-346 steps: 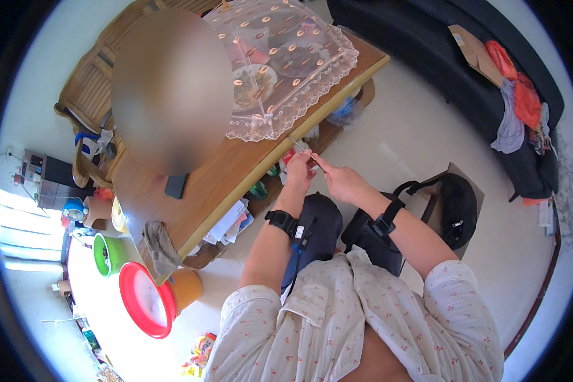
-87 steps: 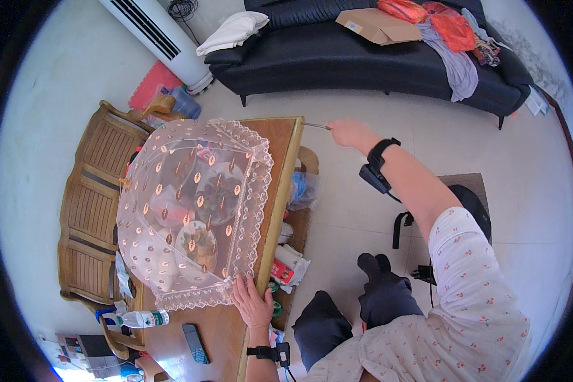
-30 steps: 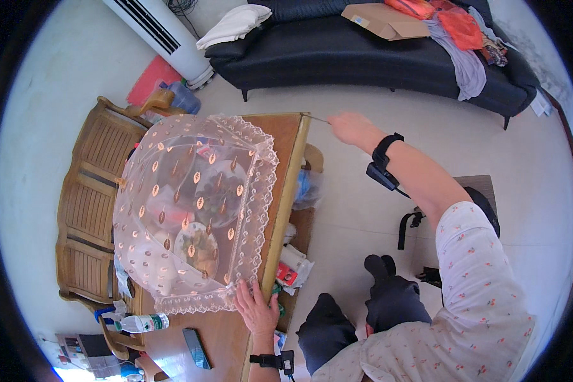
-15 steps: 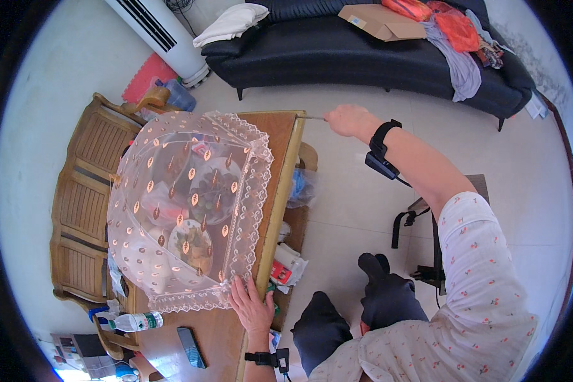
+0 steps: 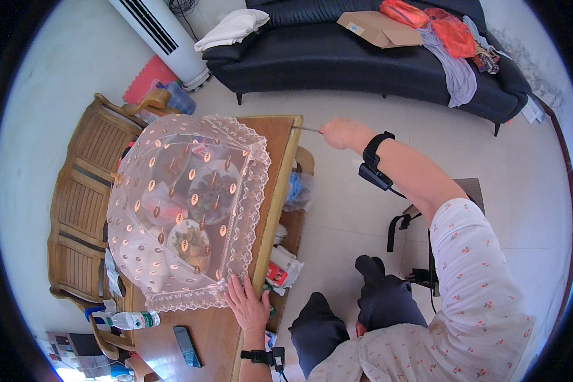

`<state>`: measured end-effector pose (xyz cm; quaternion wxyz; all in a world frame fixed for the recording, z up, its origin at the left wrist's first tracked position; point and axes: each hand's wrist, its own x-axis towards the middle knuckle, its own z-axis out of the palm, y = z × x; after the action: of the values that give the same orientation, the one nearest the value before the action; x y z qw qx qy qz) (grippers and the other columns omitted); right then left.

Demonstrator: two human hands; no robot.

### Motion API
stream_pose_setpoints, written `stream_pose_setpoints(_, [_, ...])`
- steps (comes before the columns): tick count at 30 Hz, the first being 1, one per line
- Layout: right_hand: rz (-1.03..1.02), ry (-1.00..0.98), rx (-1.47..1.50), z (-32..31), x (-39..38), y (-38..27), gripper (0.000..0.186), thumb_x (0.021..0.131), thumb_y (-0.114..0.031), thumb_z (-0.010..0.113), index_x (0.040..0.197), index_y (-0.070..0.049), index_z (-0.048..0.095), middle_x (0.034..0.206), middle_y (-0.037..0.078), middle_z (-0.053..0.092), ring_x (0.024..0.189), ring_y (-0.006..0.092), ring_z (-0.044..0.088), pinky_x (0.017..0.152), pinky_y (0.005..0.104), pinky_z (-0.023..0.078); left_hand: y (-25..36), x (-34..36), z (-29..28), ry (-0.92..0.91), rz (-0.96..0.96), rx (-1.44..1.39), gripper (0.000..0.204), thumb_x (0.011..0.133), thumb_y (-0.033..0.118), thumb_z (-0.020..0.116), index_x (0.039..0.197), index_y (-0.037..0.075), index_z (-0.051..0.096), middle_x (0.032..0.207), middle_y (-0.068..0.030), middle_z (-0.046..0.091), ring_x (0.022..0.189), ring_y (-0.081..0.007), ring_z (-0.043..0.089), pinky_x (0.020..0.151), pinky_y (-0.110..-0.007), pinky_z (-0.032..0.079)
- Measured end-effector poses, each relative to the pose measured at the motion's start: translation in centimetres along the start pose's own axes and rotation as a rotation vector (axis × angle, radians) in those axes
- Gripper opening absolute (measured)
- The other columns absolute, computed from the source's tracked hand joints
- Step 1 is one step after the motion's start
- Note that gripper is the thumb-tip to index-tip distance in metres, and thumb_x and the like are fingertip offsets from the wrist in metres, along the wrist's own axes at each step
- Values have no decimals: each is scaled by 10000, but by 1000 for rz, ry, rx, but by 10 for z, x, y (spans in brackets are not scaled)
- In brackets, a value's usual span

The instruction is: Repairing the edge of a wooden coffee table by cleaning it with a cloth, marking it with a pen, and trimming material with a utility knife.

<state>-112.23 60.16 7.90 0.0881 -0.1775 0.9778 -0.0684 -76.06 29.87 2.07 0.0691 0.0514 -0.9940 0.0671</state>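
My right hand (image 5: 345, 134) is closed in a fist around a thin metal rod (image 5: 307, 129); any handle is hidden inside the fist. The rod points left, and its tip meets the edge strip near the far right corner of the wooden table (image 5: 275, 137). My left hand (image 5: 250, 309) lies flat near the table's right edge, fingers spread, its fingertips touching the lace hem of a pink mesh food cover (image 5: 172, 223). Through the mesh, plates of food show, among them a white plate (image 5: 189, 245).
A phone (image 5: 188, 347) and a water bottle (image 5: 134, 320) lie on the table. Bags and packets (image 5: 283, 267) sit on a shelf below it. Left is a wooden bench (image 5: 86, 210), right a stool (image 5: 468, 191). A black sofa (image 5: 337, 57) stands at the back.
My right hand has moved slightly left and nearer, and the rod's tip now sits a little nearer along the table edge. My left hand stays on the table; the view has shifted slightly.
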Motion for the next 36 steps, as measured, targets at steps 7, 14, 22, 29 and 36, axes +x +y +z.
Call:
stream_pose_setpoints(7, [-86, -13, -12, 6, -19, -6, 294, 872, -138, 383, 1068, -73, 593, 988, 187, 612, 918, 344, 596, 781, 443, 479, 1, 1, -4, -6, -5, -1, 720, 745, 350, 634, 1325, 49, 333, 1408, -204, 238, 1289, -363, 243, 1036, -529, 207])
stream_pose_setpoints(14, [21, -8, 179, 46, -45, -34, 344, 926, -175, 326, 1202, -53, 492, 933, 209, 605, 841, 353, 600, 709, 450, 486, 2, 0, -6, -19, -4, -17, 701, 748, 354, 632, 1314, 53, 350, 1413, -200, 231, 1298, -360, 225, 1039, -528, 199])
stream_pose_setpoints(22, [98, -174, 595, 31, -86, -79, 497, 912, -169, 330, 1380, -38, 227, 965, 216, 611, 841, 375, 590, 734, 453, 461, -2, -1, -2, -23, -3, -9, 711, 754, 382, 619, 1324, 57, 347, 1422, -198, 222, 1303, -349, 222, 1043, -520, 191])
stream_pose_setpoints(29, [114, 198, 641, 99, -20, -61, 449, 915, -209, 326, 1345, -89, 284, 715, 194, 594, 554, 313, 586, 550, 416, 478, 5, 5, -4, -23, 8, -22, 729, 730, 336, 653, 1317, 38, 338, 1416, -204, 222, 1302, -365, 212, 1052, -511, 183])
stream_pose_setpoints(36, [118, -78, 929, 58, -25, -64, 433, 910, -179, 329, 1323, -53, 308, 614, 147, 572, 454, 255, 555, 457, 380, 458, -2, -2, -4, -34, -5, 9, 743, 727, 357, 649, 1318, 30, 340, 1408, -206, 242, 1292, -359, 236, 1039, -524, 198])
